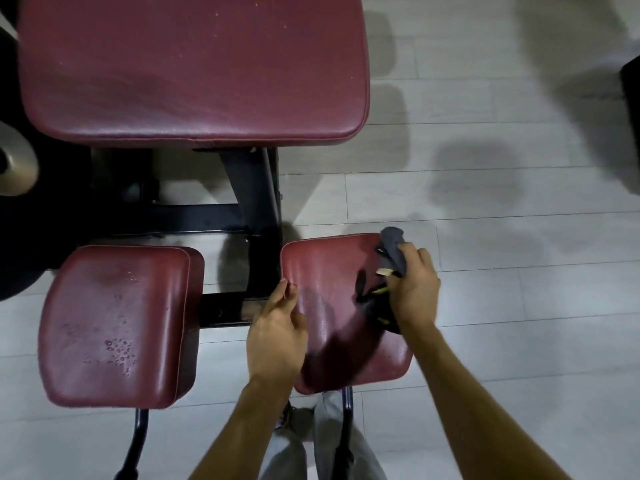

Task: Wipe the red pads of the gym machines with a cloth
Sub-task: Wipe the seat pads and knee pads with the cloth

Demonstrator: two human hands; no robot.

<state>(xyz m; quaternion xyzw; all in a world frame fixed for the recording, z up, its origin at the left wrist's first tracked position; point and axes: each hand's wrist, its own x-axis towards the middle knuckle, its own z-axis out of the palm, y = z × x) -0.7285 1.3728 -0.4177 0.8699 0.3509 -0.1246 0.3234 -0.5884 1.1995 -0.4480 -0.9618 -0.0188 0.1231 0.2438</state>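
At rt pad [332,341] edge: cloth [394,247]

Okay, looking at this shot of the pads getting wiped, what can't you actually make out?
Head view, all of these:
Large red pad: its far end is cut off by the top edge.
Dark thing with yellow bits: half hidden under the right hand, which grips the cloth. It can't be identified.
Left hand: blurred, so it's unclear whether it grips the small pad's edge.
Beige round object: cut off by the left edge.
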